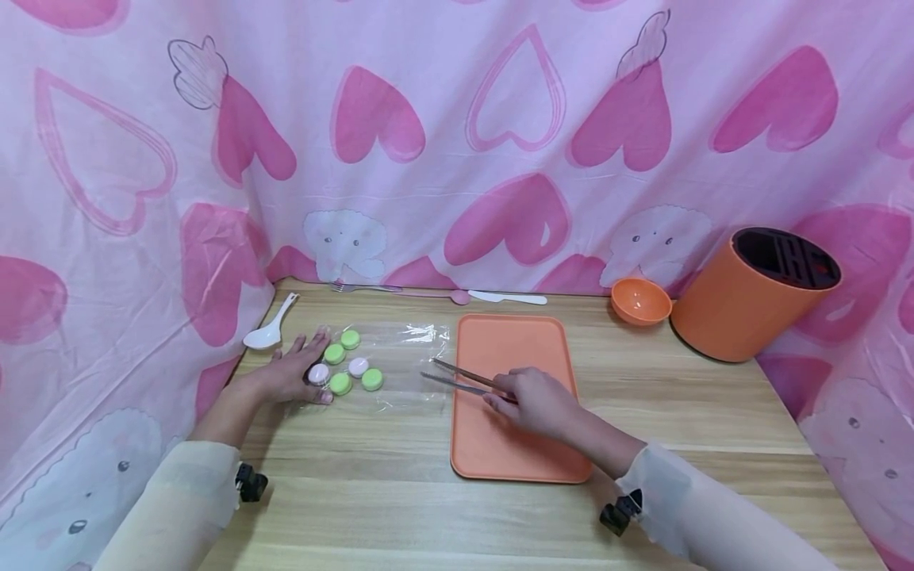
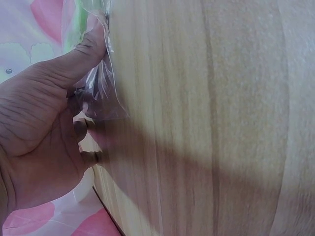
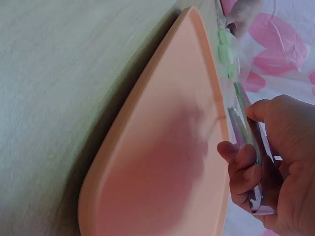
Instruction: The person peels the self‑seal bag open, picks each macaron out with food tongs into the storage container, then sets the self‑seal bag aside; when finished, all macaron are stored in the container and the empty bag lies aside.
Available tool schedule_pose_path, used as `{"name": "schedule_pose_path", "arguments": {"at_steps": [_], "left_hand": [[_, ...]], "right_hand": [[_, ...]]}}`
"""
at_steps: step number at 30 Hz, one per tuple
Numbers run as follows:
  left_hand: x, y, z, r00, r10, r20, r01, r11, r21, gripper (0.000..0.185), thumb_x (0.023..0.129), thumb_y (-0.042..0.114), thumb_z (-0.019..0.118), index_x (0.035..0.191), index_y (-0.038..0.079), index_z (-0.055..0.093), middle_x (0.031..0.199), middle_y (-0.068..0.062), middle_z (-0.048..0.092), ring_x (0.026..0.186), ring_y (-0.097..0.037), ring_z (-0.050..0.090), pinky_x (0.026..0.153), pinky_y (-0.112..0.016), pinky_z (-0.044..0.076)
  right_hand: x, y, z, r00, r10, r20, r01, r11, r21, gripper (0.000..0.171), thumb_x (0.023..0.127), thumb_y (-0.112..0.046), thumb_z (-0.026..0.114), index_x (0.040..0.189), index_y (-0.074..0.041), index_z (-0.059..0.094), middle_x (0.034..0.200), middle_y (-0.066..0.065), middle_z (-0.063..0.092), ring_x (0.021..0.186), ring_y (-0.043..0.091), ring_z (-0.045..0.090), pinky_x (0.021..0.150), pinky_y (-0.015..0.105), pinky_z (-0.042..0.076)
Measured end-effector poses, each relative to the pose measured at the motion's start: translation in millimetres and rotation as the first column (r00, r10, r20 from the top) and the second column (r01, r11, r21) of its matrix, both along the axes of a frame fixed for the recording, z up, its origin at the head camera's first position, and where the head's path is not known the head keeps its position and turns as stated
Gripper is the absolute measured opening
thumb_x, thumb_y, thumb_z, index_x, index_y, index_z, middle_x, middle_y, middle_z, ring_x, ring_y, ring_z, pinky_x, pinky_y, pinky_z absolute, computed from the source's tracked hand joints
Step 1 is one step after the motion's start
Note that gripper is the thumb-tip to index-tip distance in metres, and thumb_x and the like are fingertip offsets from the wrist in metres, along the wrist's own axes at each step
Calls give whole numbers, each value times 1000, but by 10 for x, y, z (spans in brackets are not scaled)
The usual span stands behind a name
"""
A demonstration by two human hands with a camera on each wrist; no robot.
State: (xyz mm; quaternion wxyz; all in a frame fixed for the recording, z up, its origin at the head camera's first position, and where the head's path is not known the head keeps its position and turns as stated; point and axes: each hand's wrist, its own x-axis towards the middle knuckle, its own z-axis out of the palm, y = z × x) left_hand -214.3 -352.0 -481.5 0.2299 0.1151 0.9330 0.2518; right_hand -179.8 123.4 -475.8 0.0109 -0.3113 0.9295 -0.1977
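On the table (image 1: pixel 400 492), left of centre: a clear bag (image 1: pixel 389 361) lies flat with six small round pieces (image 1: pixel 347 365) on or in it, four green and two pale pink; which of the two cannot be told.
Left hand (image 1: pixel 293 373): fingers spread flat, pressing the bag's left edge down; the wrist view shows the thumb (image 2: pixel 81 54) on crinkled plastic.
Right hand (image 1: pixel 539 400): pinches metal tongs (image 1: pixel 464 379) near their closed end, above an orange tray (image 1: pixel 514 349); the tong tips stand apart, pointing left over the bag's right edge, holding nothing.
Tray: just right of the bag, bare.
Behind: a white spoon (image 1: pixel 270 327) at the back left; a fork (image 1: pixel 367 287), a pink-handled utensil (image 1: pixel 439 295) and a white knife (image 1: pixel 508 298) along the back edge.
Back right: a small orange bowl (image 1: pixel 640 301) beside a tilted orange holder (image 1: pixel 750 293) with a black slotted top.
Surround: a pink heart-print cloth (image 1: pixel 457 119) hangs behind and at both sides.
Hard to see: both wrist views are blurred; the right one shows the pieces only as green smudges past the tray's rim.
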Motion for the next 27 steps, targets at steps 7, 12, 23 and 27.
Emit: {"name": "schedule_pose_path", "arguments": {"at_steps": [7, 12, 23, 27], "left_hand": [[-6, -12, -16, 1000, -8, -2, 8, 1000, -5, 131, 87, 42, 93, 176, -1, 6, 184, -25, -7, 166, -61, -13, 124, -87, -12], [-10, -15, -19, 1000, -6, 2, 6, 1000, -1, 131, 88, 41, 92, 176, 0, 5, 185, -25, -8, 166, -61, -15, 124, -87, -13], [-10, -25, -18, 1000, -7, 4, 7, 1000, -21, 131, 89, 43, 91, 176, 2, 2, 185, -23, -10, 167, -58, -17, 126, -86, -13], [-9, -17, -14, 1000, -3, 5, 3, 1000, -12, 130, 89, 41, 91, 176, 2, 3, 185, -24, -9, 167, -59, -17, 125, -86, -13]], "right_hand": [[5, -61, 36, 990, 17, 137, -13, 1000, -24, 31, 109, -36, 71, 81, -24, 69, 59, -15, 44, 55, 2, 40, 53, 21, 32], [-15, -137, 38, 988, 59, 145, -55, 998, -30, 27, 109, -37, 71, 85, -26, 71, 61, -15, 47, 57, 1, 41, 54, 20, 33], [-102, -370, -86, 980, 158, -118, -140, 979, 147, 23, 108, -46, 72, 100, -24, 71, 78, -11, 50, 63, 5, 45, 53, 23, 35], [-135, -467, -102, 969, 188, -159, -165, 975, 146, 24, 108, -44, 72, 97, -23, 70, 79, -8, 50, 61, 6, 47, 51, 24, 35]]}}
